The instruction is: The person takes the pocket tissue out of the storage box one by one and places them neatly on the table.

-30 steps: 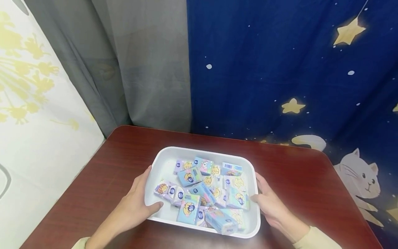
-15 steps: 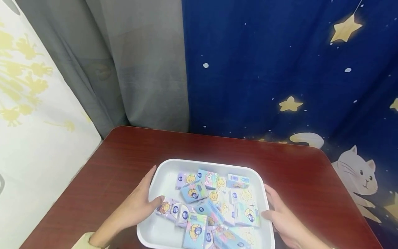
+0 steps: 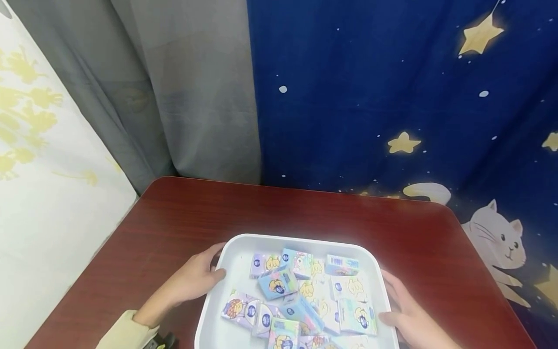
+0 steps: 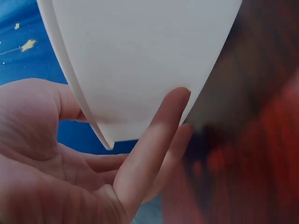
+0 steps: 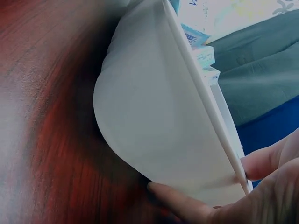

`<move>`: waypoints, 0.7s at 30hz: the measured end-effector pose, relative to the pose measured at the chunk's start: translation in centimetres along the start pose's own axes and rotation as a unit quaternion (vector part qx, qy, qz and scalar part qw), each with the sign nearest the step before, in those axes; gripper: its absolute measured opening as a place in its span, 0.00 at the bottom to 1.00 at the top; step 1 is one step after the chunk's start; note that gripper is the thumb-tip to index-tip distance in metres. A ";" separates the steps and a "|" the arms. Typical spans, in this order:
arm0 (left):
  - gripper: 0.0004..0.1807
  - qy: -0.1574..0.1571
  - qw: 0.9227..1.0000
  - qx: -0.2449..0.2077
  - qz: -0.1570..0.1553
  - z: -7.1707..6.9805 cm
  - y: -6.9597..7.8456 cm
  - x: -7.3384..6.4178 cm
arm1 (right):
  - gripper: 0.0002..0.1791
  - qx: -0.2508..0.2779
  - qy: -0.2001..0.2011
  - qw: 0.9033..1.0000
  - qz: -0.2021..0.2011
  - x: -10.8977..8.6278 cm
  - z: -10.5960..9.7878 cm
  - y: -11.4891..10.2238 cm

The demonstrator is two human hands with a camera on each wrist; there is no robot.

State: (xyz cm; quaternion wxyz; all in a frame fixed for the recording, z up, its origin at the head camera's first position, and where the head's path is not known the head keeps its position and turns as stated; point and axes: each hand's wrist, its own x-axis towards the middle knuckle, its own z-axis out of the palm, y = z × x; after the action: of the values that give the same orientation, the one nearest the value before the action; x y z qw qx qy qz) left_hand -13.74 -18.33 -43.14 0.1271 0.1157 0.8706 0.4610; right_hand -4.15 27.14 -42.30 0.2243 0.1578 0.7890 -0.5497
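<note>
Curtains of plain grey and star-printed blue cloth point(image 3: 331, 106) hang behind a reddish-brown, wood-grained worktop point(image 3: 218, 208). Over its near part I see a white, round-cornered rectangular tray point(image 3: 237, 271); whether it rests there or is lifted, I can't tell. The left hand point(image 3: 192, 278) has its grip on one side, thumb at the rim; the right hand point(image 3: 411, 312) grips the opposite side. Inside lie small pastel blue, lilac and white packs point(image 3: 277, 283), some overlapping.

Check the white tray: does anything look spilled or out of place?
Nothing stands out: the small packs lie jumbled, some overlapping, but those in view are inside the white tray, and none looks torn.
</note>
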 end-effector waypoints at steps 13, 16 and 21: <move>0.20 -0.030 0.999 0.036 -0.011 -1.7 0.5 2.8 | 0.48 0.007 0.031 0.997 -0.064 -0.3 -1.5 -1.0; 0.21 -0.038 0.999 0.029 -0.012 -2.0 0.6 3.5 | 0.47 0.016 0.046 0.994 -0.098 -0.2 -1.8 -1.8; 0.21 -0.046 0.998 0.044 0.001 -2.2 0.8 4.7 | 0.40 -0.031 0.075 0.985 -0.149 0.2 -1.6 -3.1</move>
State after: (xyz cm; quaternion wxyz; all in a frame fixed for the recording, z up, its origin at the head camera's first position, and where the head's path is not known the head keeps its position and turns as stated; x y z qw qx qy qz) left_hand -18.85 -18.04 -41.82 0.1612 0.1427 0.8833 0.4165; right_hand -6.17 27.56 -39.49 0.0847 0.0720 0.8351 -0.5387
